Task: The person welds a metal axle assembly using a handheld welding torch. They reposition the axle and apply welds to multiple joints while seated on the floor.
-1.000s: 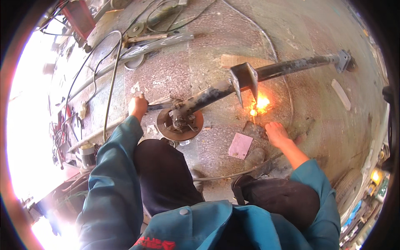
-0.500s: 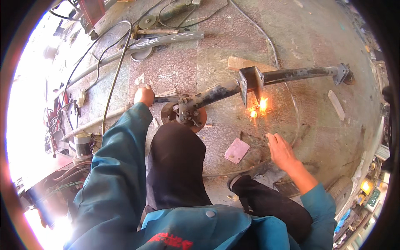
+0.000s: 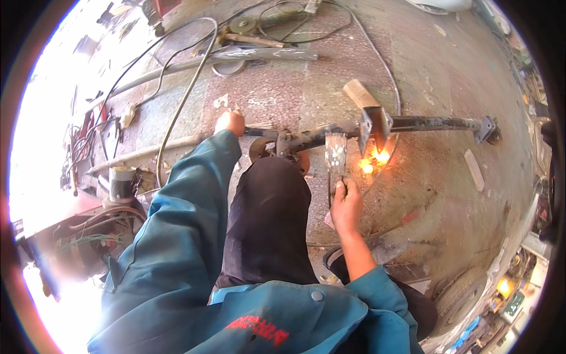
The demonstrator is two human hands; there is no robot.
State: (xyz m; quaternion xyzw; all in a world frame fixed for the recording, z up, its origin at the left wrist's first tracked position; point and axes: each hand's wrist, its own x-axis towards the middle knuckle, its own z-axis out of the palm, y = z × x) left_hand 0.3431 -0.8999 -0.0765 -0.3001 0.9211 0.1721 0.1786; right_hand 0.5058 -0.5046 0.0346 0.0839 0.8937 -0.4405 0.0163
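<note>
Head view: dark beam (image 3: 404, 123) runs from left hand (image 3: 230, 122), beyond right hand (image 3: 346, 207).

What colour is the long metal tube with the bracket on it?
The long metal tube is black with scuffed greyish patches; it shows in the head view.

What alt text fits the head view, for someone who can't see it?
The right hand holds up a flat, spattered tool near small flames close to a bracket on a long dark metal tube. The left hand appears to grip a dark bar at the tube's left end.
</note>
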